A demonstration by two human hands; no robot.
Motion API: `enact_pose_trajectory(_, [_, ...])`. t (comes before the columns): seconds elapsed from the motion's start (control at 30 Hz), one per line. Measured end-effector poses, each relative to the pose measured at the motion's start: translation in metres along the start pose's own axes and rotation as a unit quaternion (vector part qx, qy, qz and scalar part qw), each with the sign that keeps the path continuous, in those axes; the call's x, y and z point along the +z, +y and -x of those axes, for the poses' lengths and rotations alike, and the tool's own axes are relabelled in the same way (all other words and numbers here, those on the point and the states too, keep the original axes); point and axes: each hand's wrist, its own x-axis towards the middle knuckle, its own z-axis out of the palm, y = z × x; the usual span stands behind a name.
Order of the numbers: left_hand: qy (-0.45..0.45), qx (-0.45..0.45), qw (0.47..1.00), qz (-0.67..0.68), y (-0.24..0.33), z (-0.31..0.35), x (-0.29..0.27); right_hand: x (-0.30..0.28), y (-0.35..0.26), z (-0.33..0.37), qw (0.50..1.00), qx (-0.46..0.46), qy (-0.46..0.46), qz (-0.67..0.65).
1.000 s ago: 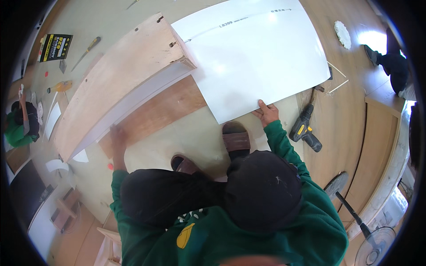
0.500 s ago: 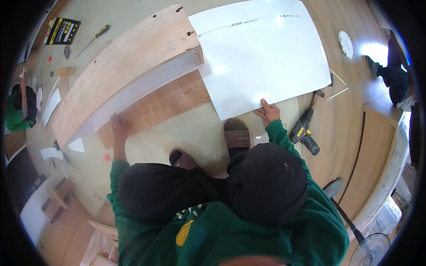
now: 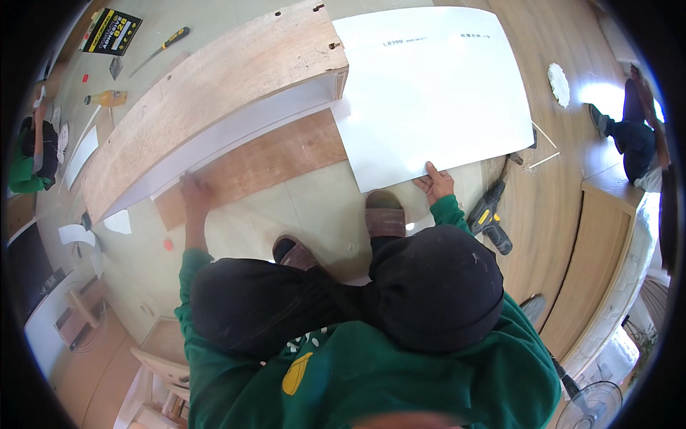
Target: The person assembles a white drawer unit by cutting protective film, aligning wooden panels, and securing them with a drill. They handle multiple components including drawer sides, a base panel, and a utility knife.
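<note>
One right hand point(image 3: 437, 187) touches the near edge of the glossy white flat sheet point(image 3: 436, 93), far right: likely light, bendy, slippery, best held by opposite edges! Blurred left hand point(image 3: 194, 193) is at the brown wooden board's point(image 3: 279, 151) left end; can't tell whether either grips.

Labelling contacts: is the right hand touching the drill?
Apart. The head view shows bare floor between the right hand and the drill.

Two slippers point(image 3: 386, 223) are being counted near the dial's centre, one large white sheet point(image 3: 436, 93) at one o'clock, two thin sticks point(image 3: 544, 160) just past two, one drill point(image 3: 488, 211) at three, one bottle point(image 3: 111, 98) at ten.
</note>
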Motion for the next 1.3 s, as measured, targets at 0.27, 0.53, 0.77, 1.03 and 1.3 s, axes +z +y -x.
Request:
enact_pose_trajectory(0.27, [-0.067, -0.028, 0.984, 0.164, -0.026, -0.021, 0.001, 0.010, -0.005, 0.007, 1.000, 0.014, 0.011, -0.007])
enact_pose_trajectory(0.53, [-0.035, -0.015, 0.999, -0.001, 0.020, -0.001, -0.017, 0.009, -0.002, 0.006, 1.000, -0.004, 0.011, -0.011])
enact_pose_trajectory(0.77, [-0.145, -0.115, 0.859, 0.478, 0.048, 0.017, -0.068, 0.009, -0.007, 0.005, 1.000, 0.020, -0.009, -0.020])
enact_pose_trajectory(1.03, [-0.036, 0.036, 0.331, 0.942, 0.173, 0.020, -0.167, 0.010, -0.008, 0.011, 0.991, 0.033, -0.003, -0.126])
enact_pose_trajectory(1.3, [0.074, -0.053, 0.370, 0.924, 0.181, -0.023, -0.181, 0.005, -0.006, 0.000, 0.993, 0.026, -0.024, -0.109])
